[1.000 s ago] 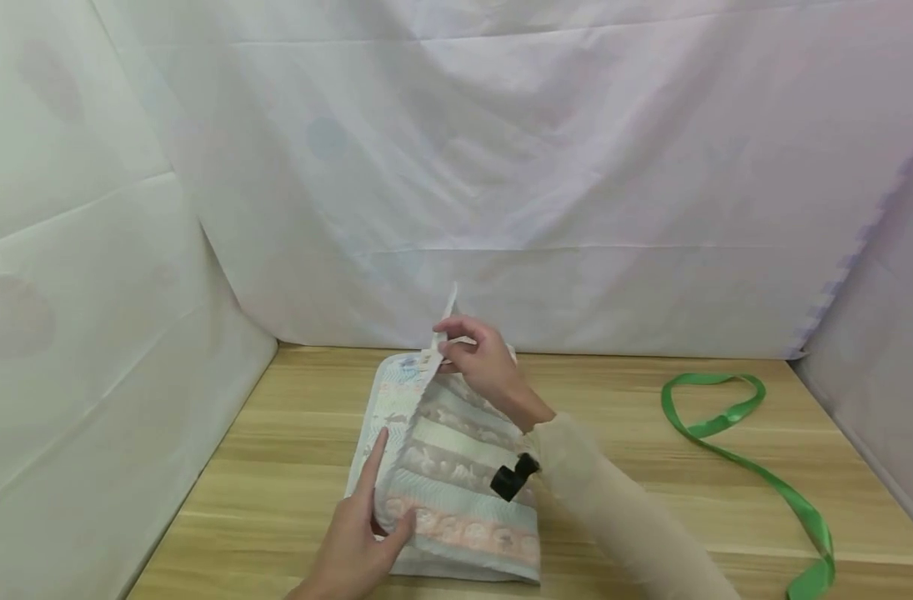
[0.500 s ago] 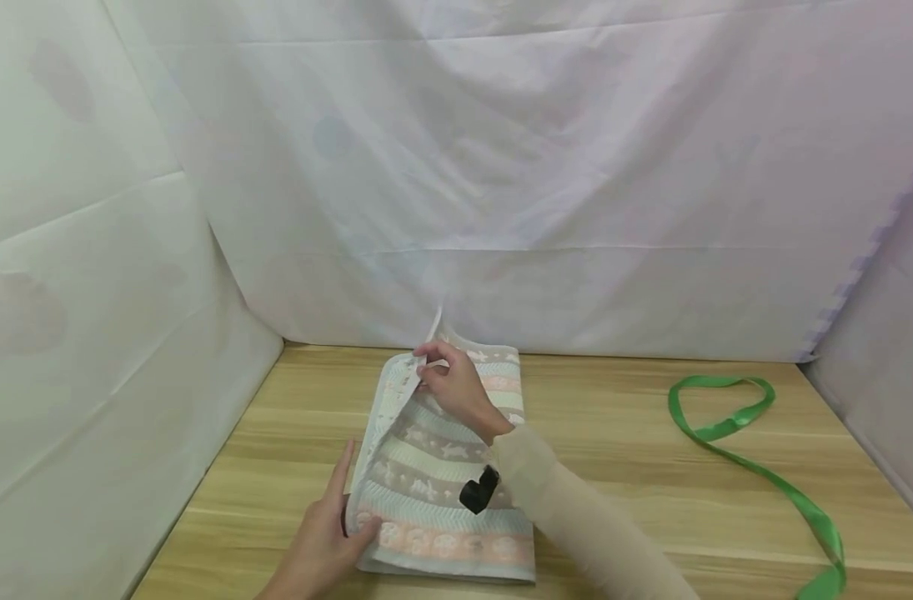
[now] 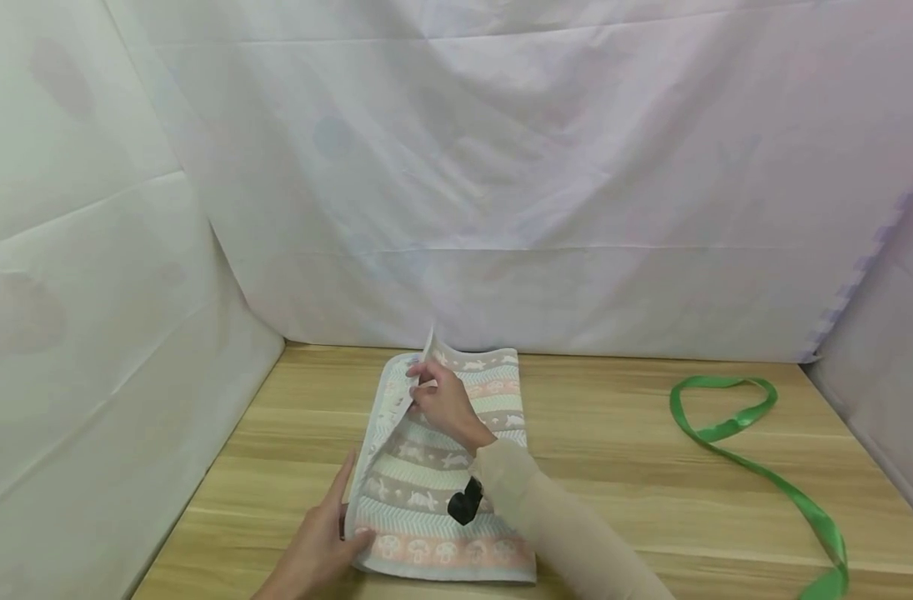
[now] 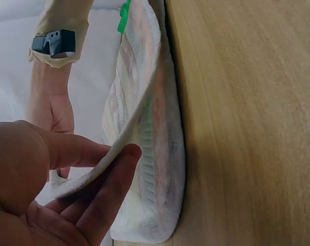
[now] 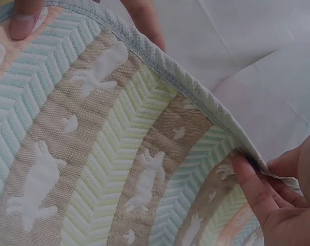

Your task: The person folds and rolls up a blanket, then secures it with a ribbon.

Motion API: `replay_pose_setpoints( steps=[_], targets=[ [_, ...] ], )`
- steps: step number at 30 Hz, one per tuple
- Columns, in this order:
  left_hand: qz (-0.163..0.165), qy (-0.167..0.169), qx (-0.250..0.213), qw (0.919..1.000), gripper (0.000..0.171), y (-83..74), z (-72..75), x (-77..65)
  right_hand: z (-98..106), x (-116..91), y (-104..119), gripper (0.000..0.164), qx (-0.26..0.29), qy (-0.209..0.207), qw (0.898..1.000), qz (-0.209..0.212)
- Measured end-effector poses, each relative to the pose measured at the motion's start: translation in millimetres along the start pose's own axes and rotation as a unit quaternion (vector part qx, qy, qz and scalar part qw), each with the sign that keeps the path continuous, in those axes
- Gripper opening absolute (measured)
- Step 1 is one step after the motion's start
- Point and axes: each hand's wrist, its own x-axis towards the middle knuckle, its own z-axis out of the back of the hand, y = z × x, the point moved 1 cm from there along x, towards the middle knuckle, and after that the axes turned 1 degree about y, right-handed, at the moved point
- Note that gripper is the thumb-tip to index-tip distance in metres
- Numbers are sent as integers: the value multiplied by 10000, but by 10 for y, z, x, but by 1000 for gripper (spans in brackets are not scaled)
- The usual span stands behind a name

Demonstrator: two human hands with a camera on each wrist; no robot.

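Note:
A pastel striped towel (image 3: 426, 479) with rabbit and mushroom patterns lies folded on the table, its upper layer raised along the left side. My left hand (image 3: 317, 533) pinches that layer's edge near the front left corner. In the left wrist view, the thumb and fingers of the left hand (image 4: 88, 189) have the edge between them, above the lower layer. Farther back, my right hand (image 3: 444, 408) pinches the same edge. The right wrist view has the right hand (image 5: 283, 200) gripping the towel's hem (image 5: 180, 84); the far corner pokes up beyond the fingers.
A long green ribbon (image 3: 786, 492) lies loosely curved on the right of the wooden table (image 3: 614, 400). White cloth (image 3: 456, 167) hangs behind and at both sides. A small black device (image 3: 465, 502) sits on the right wrist.
The towel's lifted upper layer has come down and to the left, its edge now nearer the lower layer's left edge. Both hands have moved left with it; the right has also come closer.

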Motion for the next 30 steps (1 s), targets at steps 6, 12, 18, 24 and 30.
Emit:
replay_pose_setpoints(
  steps=[6, 12, 18, 24, 30],
  targets=[
    [28, -66, 205, 9998, 101, 56, -10, 16, 3, -6, -42, 25, -76, 33, 10000, -49],
    [72, -83, 292, 9995, 101, 74, -16, 18, -2, -8, -82, 25, -179, 3, 9997, -147],
    [89, -122, 271, 9995, 100, 111, -22, 21, -32, -6, -129, 26, -316, -16, 9993, -207],
    [220, -293, 445, 9983, 101, 150, -20, 35, -83, 0, -113, 25, -225, 3, 9996, -141],
    [291, -467, 558, 9969, 102, 145, -23, 43, -69, -27, -90, 29, -140, 26, 9995, -280]
  ],
)
